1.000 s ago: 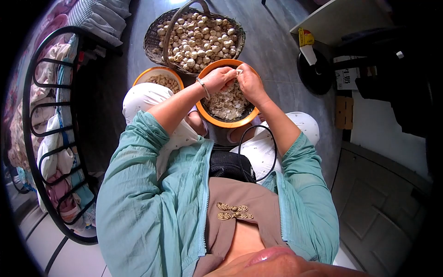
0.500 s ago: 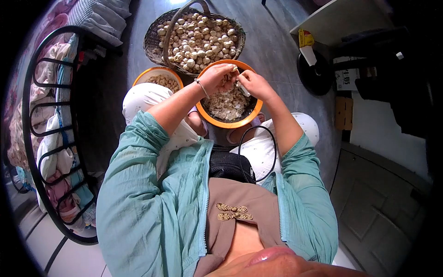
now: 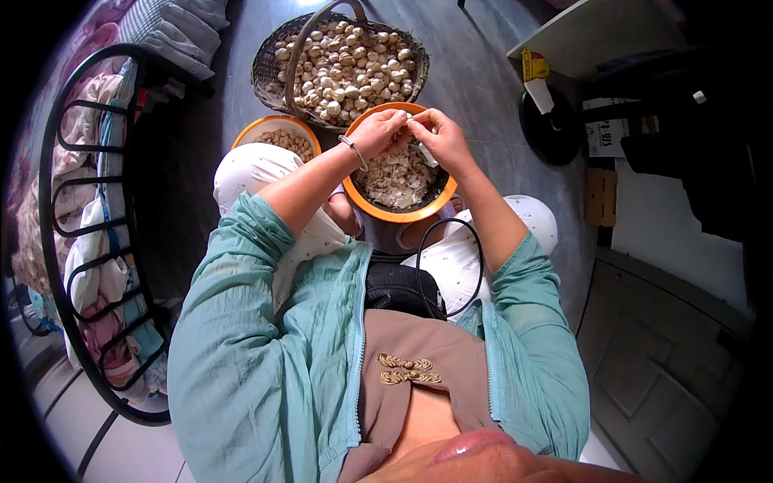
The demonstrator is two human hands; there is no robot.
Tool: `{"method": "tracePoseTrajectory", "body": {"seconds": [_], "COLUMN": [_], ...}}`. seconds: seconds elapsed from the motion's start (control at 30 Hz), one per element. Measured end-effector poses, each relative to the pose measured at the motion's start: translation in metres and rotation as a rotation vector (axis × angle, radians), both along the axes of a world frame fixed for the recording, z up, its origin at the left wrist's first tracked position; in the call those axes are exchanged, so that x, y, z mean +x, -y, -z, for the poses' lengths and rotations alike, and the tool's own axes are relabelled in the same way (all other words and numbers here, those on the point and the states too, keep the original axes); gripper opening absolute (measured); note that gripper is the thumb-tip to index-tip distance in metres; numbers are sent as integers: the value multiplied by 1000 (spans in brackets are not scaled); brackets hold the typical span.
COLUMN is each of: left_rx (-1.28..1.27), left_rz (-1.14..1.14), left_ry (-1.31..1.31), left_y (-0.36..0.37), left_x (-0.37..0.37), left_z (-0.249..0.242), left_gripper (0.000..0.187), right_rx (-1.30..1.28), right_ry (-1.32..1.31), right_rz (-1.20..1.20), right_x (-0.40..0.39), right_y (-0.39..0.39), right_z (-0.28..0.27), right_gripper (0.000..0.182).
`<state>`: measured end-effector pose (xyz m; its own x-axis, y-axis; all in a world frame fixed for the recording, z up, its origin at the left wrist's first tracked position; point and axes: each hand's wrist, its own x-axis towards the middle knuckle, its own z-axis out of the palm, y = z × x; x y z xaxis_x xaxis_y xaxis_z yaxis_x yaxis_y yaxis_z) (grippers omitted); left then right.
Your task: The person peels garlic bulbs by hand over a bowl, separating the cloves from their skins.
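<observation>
Left hand (image 3: 382,137) and right hand (image 3: 443,145) meet with fingertips narrowed on a small pale piece (image 3: 409,117); what the left palm hides, I cannot tell. Just beyond their 6 o'clock, loose skins (image 3: 396,183) heap in the large bowl (image 3: 378,212). Peeled-looking cloves (image 3: 286,142) partly fill the small bowl (image 3: 258,125) at the left hand's 9 o'clock, while many whole bulbs (image 3: 346,71) remain in the basket (image 3: 267,80) at 11

Two hands (image 3: 380,137) (image 3: 444,143), two bowls (image 3: 400,217) (image 3: 276,118), one wicker basket (image 3: 264,76).
From the larger bowl, one smaller bowl sits at nine o'clock, the basket at eleven.
</observation>
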<state>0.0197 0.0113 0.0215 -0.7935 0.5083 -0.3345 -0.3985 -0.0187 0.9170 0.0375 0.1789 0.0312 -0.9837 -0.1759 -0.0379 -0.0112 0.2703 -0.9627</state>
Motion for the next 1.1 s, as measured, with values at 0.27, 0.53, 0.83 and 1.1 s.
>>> {"method": "tracePoseTrajectory", "body": {"seconds": [0.27, 0.53, 0.83, 1.1], "left_rx": [-6, 227, 287, 333], "left_rz": [-17, -80, -17, 6], "left_ry": [-11, 320, 396, 428], "left_y": [-2, 2, 5, 4], "left_x": [1, -1, -7, -5], "left_z": [5, -5, 0, 0], "left_gripper": [32, 28, 25, 26], "right_rx": [-100, -276, -672, -880], "right_ry": [20, 217, 452, 370], "right_rz": [20, 6, -24, 20], "right_x": [0, 3, 0, -5], "right_y": [1, 3, -4, -7], "right_z": [11, -18, -9, -8], "right_gripper": [19, 15, 20, 40]}}
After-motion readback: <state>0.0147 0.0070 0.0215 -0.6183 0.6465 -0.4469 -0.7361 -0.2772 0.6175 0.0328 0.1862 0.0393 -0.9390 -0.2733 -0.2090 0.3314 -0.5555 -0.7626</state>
